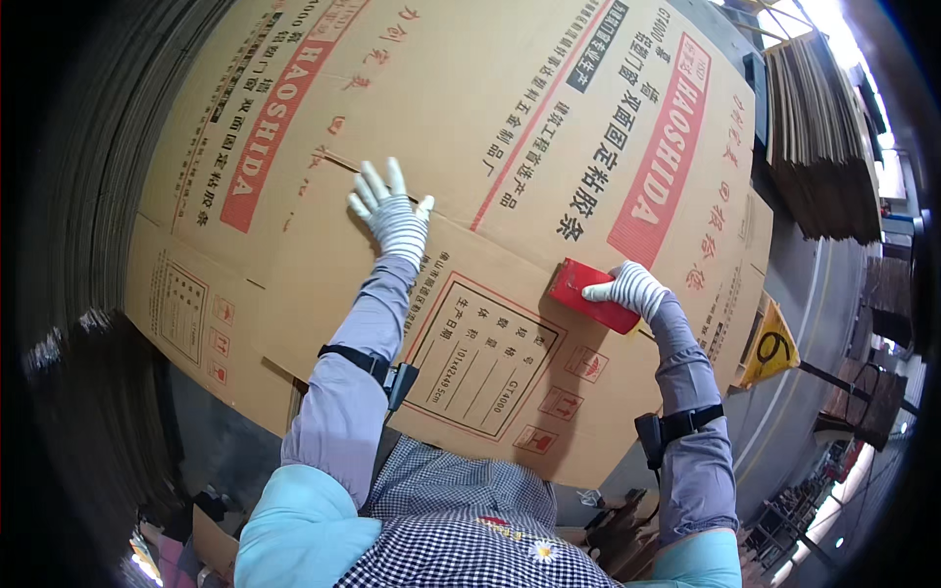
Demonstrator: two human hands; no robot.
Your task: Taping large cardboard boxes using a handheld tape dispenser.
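Observation:
A large flat sheet of brown printed cardboard (470, 245), with red and black printing and a slotted, creased edge, spreads out before me. My left hand (392, 211), in a white and grey striped glove, lies on it near a slot, with its fingers spread and nothing in them. My right hand (637, 289), gloved the same way, is closed around a red rectangular block (593, 296). The thumb lies across its top, and the other fingers are mostly hidden. The block rests on or just over the cardboard, beside a printed frame; what its underside is like cannot be seen.
Tall stacks of flat cardboard stand at the left (78, 196) and at the far right (818, 137). A yellow triangular sign (769, 345) on a dark bar is close to the sheet's right edge. Beyond it runs a grey floor (794, 363) with painted lines.

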